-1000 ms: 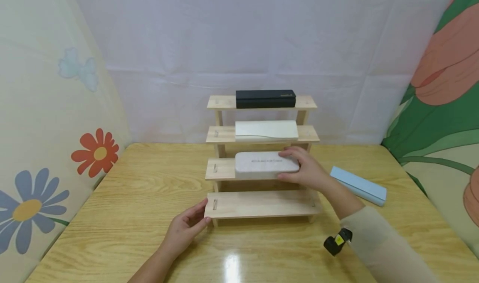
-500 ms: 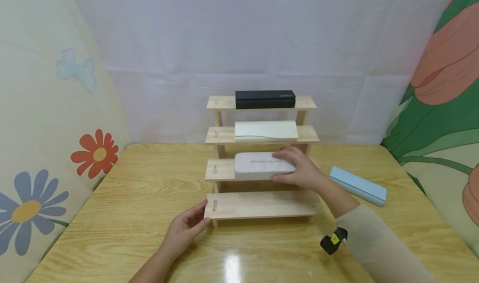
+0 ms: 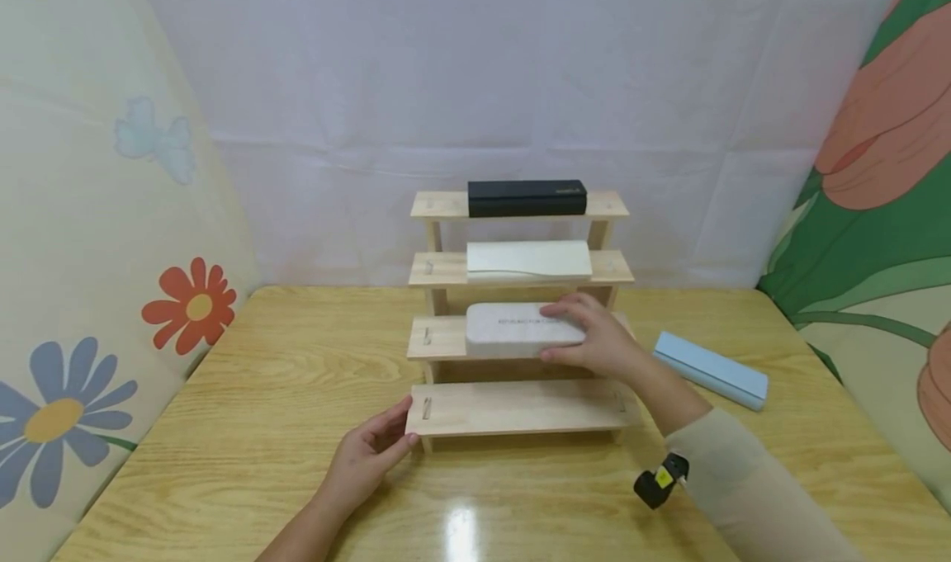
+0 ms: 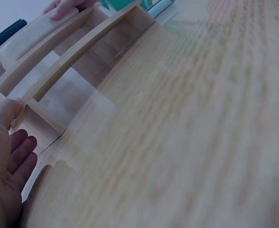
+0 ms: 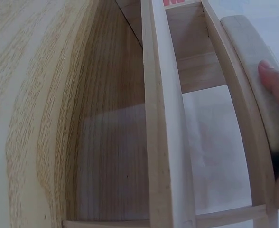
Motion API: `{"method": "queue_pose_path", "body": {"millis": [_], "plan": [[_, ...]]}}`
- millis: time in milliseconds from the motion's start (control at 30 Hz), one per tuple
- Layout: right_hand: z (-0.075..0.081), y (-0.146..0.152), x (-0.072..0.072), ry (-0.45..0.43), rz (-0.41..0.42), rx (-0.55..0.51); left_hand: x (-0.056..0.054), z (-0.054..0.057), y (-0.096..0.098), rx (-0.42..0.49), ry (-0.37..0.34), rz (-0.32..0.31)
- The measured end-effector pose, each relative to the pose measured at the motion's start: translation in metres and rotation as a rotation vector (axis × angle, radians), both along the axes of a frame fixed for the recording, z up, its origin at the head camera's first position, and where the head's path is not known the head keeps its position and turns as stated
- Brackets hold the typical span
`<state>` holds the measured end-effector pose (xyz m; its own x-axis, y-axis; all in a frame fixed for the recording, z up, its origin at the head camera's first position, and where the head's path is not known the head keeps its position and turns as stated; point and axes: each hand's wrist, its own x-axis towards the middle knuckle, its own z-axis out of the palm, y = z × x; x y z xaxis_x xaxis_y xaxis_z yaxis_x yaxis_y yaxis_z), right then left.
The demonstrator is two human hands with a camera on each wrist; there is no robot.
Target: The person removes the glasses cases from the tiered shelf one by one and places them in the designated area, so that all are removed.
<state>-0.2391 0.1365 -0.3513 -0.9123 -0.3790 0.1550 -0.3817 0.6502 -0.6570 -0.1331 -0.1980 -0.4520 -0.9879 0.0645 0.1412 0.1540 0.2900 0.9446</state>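
Firstly, right hand (image 3: 594,337): was clamped on the right end of the pale grey case (image 3: 505,332), fingers on top, thumb at the front.
Pale grey case: sat on the second-lowest tier of the wooden stand (image 3: 443,337).
Left hand (image 3: 371,448): held the lowest tier (image 3: 513,409) at its left end, thumb and forefinger about it.
Upper tiers (image 3: 443,267): bore a white case (image 3: 529,260) and, topmost, a black case (image 3: 527,200).
Tabletop (image 3: 312,364): carried the stand and, to the right, a light blue case (image 3: 709,370).

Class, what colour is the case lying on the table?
The case is light blue, clearest in the head view.
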Motion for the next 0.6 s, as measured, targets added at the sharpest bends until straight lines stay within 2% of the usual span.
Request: {"method": "queue_pose_path", "body": {"millis": [600], "plan": [[-0.0028,0.0034,0.0046,0.035,-0.04,-0.069,0.0003,0.0004,0.0002,0.001,-0.011,0.01]]}}
